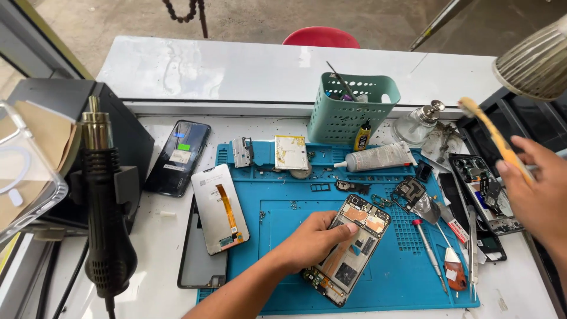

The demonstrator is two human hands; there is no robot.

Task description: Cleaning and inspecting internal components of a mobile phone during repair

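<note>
My left hand (312, 241) presses down on an opened phone frame (349, 248) that lies on the blue repair mat (277, 212), thumb on its upper middle. Raised at the right edge of the view, my right hand (534, 189) grips a yellowish toothbrush (493, 136) whose head points up and away. The brush is well clear of the phone frame. Under the right hand lies another opened phone (483, 190).
A hot-air gun (106, 212) stands in a holder at left. A loose screen (221, 208), a dark phone (178, 157), a glue tube (378, 157), a green basket (349, 107), a glass bottle (416, 125), screwdrivers and tweezers (472, 248) surround the mat.
</note>
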